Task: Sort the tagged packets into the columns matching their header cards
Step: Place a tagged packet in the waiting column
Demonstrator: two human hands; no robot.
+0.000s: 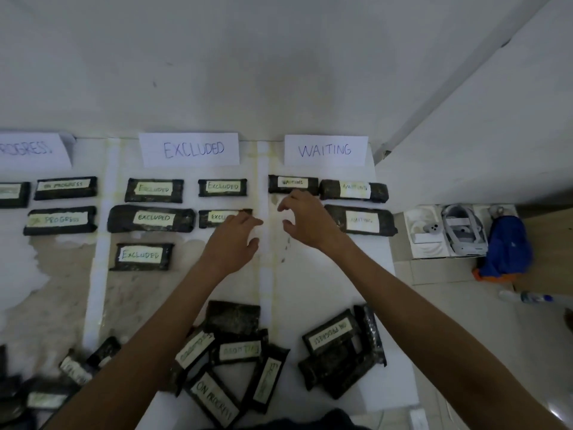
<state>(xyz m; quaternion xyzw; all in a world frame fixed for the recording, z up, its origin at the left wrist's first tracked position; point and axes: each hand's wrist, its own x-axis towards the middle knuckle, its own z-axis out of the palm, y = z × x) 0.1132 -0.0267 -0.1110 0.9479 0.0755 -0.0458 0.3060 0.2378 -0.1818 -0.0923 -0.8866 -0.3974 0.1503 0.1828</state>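
Dark tagged packets already fill the EXCLUDED header card [189,149] and WAITING header card [326,150] columns, both the left hand [233,243] and right hand [305,217] hover open and empty, so the next move looks like reaching back to the unsorted pile [231,361].

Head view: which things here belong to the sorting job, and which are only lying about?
Job: EXCLUDED card, WAITING card, sorted packets, unsorted packets, left hand, right hand.

Lying about: white headset, blue bag, bottle.
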